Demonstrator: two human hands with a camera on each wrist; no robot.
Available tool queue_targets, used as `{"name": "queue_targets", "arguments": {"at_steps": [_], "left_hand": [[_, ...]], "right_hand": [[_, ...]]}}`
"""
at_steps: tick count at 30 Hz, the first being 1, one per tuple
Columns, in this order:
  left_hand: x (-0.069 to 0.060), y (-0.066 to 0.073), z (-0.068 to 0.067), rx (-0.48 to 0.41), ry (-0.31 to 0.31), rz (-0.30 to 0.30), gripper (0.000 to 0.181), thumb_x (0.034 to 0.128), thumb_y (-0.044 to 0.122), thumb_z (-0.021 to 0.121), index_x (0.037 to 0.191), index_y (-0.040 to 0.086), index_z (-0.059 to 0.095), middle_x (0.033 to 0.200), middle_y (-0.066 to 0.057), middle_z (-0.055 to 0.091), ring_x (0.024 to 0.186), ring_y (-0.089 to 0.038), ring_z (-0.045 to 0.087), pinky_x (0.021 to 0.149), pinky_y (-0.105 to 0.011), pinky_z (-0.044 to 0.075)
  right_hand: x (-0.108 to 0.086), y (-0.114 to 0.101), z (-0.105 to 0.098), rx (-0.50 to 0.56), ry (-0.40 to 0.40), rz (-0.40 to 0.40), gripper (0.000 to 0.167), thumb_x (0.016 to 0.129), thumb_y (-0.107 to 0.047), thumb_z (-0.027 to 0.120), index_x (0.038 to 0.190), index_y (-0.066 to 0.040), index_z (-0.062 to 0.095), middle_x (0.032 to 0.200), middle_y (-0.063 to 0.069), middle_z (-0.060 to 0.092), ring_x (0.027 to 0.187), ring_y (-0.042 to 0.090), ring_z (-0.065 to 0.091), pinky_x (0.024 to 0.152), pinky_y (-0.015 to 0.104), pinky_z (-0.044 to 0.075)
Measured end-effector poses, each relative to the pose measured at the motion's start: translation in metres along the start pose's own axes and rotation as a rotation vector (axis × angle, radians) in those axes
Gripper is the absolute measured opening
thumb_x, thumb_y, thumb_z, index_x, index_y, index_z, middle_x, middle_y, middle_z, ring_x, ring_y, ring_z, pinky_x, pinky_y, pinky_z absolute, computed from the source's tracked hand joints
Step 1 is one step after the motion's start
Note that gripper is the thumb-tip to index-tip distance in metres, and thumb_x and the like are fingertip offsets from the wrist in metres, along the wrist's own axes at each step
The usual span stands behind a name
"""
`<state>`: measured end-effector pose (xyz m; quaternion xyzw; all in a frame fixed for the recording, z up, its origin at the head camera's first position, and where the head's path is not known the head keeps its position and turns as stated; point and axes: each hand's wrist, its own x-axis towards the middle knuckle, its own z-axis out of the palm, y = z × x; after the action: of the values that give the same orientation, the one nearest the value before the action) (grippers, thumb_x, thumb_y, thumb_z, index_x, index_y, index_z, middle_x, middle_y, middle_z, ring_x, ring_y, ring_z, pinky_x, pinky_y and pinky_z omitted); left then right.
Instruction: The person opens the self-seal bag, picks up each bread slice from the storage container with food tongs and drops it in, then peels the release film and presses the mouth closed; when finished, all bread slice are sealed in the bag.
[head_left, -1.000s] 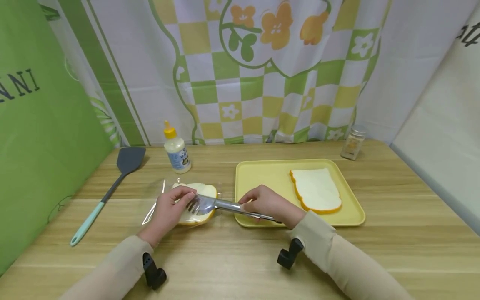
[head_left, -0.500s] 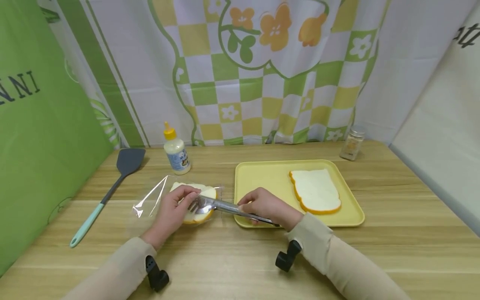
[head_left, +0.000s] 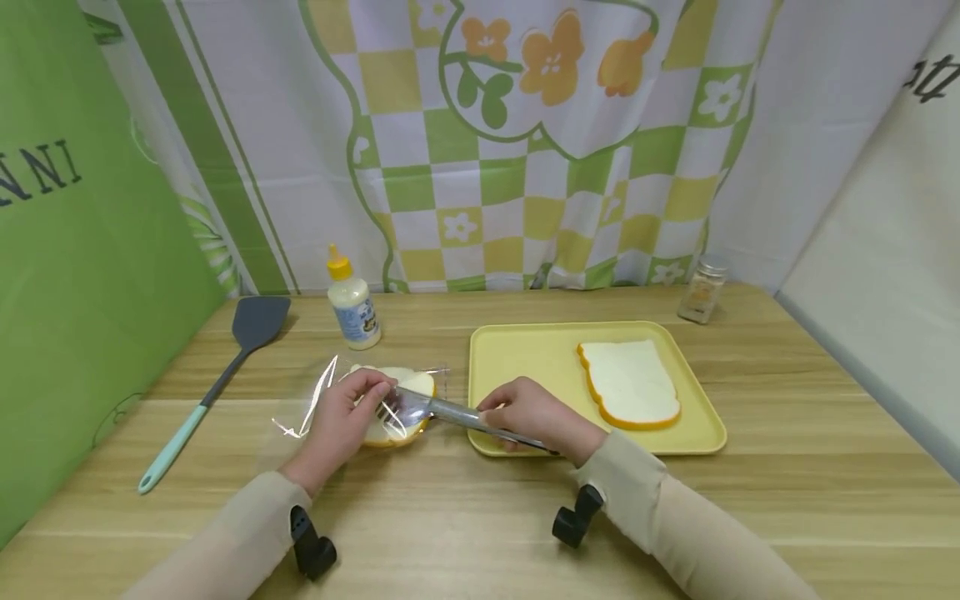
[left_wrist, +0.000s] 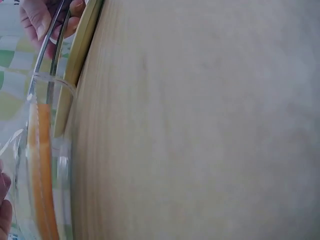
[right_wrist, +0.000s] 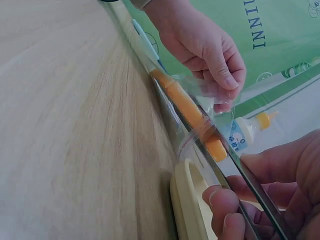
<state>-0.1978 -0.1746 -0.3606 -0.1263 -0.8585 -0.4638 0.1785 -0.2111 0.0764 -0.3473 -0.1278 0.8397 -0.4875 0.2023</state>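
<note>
Metal tongs (head_left: pixel 456 414) lie across the gap between the hands, their slotted head inside a clear plastic bag (head_left: pixel 438 368). My right hand (head_left: pixel 536 417) grips the handles from the tray side. Between the tong arms in the right wrist view is an orange-crusted bread slice (right_wrist: pixel 185 102), also inside the bag. My left hand (head_left: pixel 339 429) pinches the bag's plastic film over the slice and hides part of the bread. In the left wrist view the crust appears edge-on, with film around it. A second bread slice (head_left: pixel 633 383) lies flat on the yellow tray (head_left: pixel 525 346).
At the left lies a dark spatula (head_left: pixel 243 354) with a mint handle. Behind the bag stands a yellow-capped squeeze bottle (head_left: pixel 356 308). A small spice jar (head_left: pixel 703 289) stands at the back right of the wooden table (head_left: pixel 465 525), before a checked cloth (head_left: pixel 540 167).
The left hand has shifted slightly to the right, and the bag's glossy left part has spread and creased differently. Right hand and tongs have barely moved.
</note>
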Motion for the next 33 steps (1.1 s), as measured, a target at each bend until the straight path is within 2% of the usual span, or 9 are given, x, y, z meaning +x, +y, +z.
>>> {"name": "queue_targets", "arguments": {"at_steps": [5,8,13,17,21,23,25,30,33], "left_hand": [[0.002,-0.002,0.002,-0.039,-0.013,-0.032,0.009,0.0917,0.005,0.055,0.091,0.001,0.063,0.092,-0.011,0.068,0.085,-0.017,0.061,0.075,-0.020,0.049],[0.002,0.000,0.004,-0.051,-0.002,-0.005,0.011,0.0929,0.005,0.053,0.090,0.001,0.062,0.091,-0.012,0.067,0.083,-0.016,0.059,0.072,-0.019,0.048],[0.003,0.003,0.008,-0.041,0.003,0.036,0.012,0.0934,0.007,0.053,0.089,0.002,0.063,0.092,-0.010,0.067,0.080,-0.005,0.055,0.069,-0.015,0.046],[0.002,0.004,0.010,-0.089,-0.007,0.049,0.012,0.0933,0.006,0.052,0.088,0.002,0.062,0.094,-0.011,0.068,0.082,-0.001,0.056,0.070,-0.014,0.046],[-0.002,0.005,0.010,-0.136,-0.060,0.062,0.011,0.0930,0.005,0.052,0.089,0.001,0.062,0.090,-0.012,0.067,0.076,-0.008,0.056,0.065,-0.018,0.046],[-0.004,0.005,0.010,-0.131,-0.096,0.054,0.012,0.0933,0.007,0.052,0.090,0.003,0.063,0.086,-0.011,0.065,0.072,-0.011,0.054,0.062,-0.019,0.046],[-0.005,0.006,0.009,-0.128,-0.106,0.040,0.012,0.0935,0.008,0.052,0.091,0.003,0.063,0.085,-0.011,0.064,0.071,-0.011,0.053,0.061,-0.020,0.046],[-0.003,0.007,0.007,-0.162,-0.051,0.038,0.012,0.0932,0.003,0.051,0.089,0.000,0.062,0.090,-0.013,0.065,0.073,-0.004,0.051,0.064,-0.017,0.044],[-0.002,0.008,0.008,-0.176,-0.051,0.058,0.012,0.0929,0.000,0.050,0.090,0.000,0.062,0.088,-0.014,0.064,0.069,-0.003,0.049,0.060,-0.017,0.043]], "right_hand": [[-0.002,0.002,-0.005,-0.007,0.003,-0.023,0.019,0.087,-0.009,0.058,0.101,0.000,0.068,0.064,0.006,0.061,0.048,0.011,0.052,0.046,0.024,0.046],[-0.002,0.003,-0.005,-0.006,-0.010,-0.041,0.018,0.087,-0.009,0.059,0.100,-0.001,0.069,0.066,0.005,0.063,0.050,0.011,0.052,0.046,0.024,0.047],[-0.001,-0.003,-0.004,-0.025,-0.044,-0.079,0.019,0.086,-0.008,0.060,0.100,-0.001,0.070,0.066,0.004,0.062,0.049,0.010,0.049,0.045,0.023,0.047],[0.001,-0.004,-0.002,-0.001,-0.039,-0.049,0.019,0.086,-0.007,0.059,0.100,0.000,0.069,0.065,0.004,0.061,0.047,0.010,0.049,0.043,0.022,0.045],[0.004,0.002,0.002,0.061,-0.053,-0.006,0.019,0.087,-0.007,0.058,0.101,0.001,0.068,0.062,0.005,0.060,0.045,0.011,0.048,0.042,0.021,0.042],[0.004,0.005,0.002,0.070,-0.062,-0.005,0.020,0.087,-0.007,0.058,0.102,0.001,0.068,0.064,0.005,0.061,0.045,0.012,0.048,0.042,0.022,0.043],[0.004,0.006,0.000,0.057,-0.060,-0.017,0.020,0.086,-0.008,0.058,0.101,0.001,0.068,0.065,0.005,0.062,0.047,0.011,0.049,0.043,0.023,0.044],[0.003,0.004,-0.008,0.021,-0.060,-0.061,0.020,0.084,-0.009,0.061,0.100,-0.002,0.070,0.069,0.005,0.064,0.050,0.011,0.050,0.047,0.024,0.048],[0.005,0.001,-0.010,0.034,-0.081,-0.080,0.021,0.083,-0.007,0.061,0.100,-0.001,0.070,0.067,0.004,0.062,0.048,0.011,0.048,0.046,0.023,0.046]]}}
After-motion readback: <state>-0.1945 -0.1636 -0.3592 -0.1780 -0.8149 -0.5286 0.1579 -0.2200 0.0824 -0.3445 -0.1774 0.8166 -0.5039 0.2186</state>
